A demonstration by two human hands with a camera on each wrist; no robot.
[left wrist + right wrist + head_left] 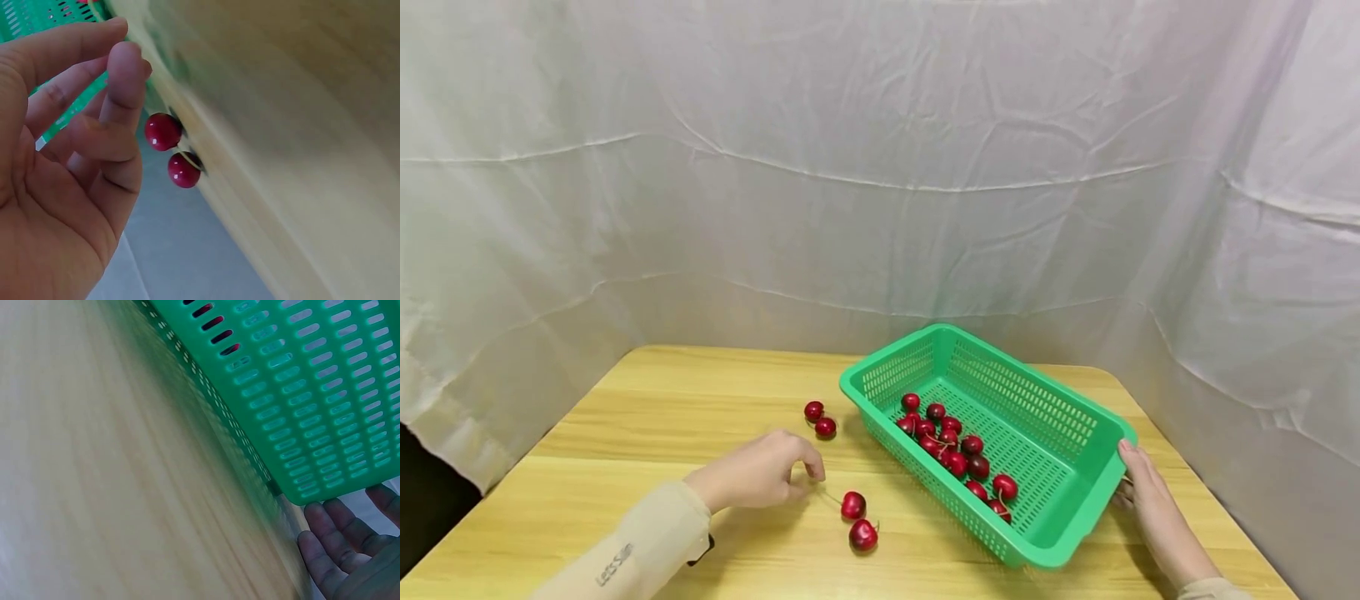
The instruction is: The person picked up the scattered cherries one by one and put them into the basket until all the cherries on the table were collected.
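Observation:
My left hand [760,473] hovers low over the table, its fingers loosely bent. Its fingertips come right at the stem of a dark red cherry [853,505]; no fruit shows in the hand in the left wrist view. A second cherry [863,535] lies just nearer. On the right, my right hand [1157,508] grips the end of a green slotted plastic basket [1093,454], thumb over the rim and fingers [322,525] under its edge. Several cherries [957,463] are gathered along the basket's left side.
Two more cherries [820,419] with stems lie beyond the left hand, left of the basket; the left wrist view shows a pair of cherries [172,149] past the fingers. White cloth [880,208] hangs behind and beside the wooden table [700,392].

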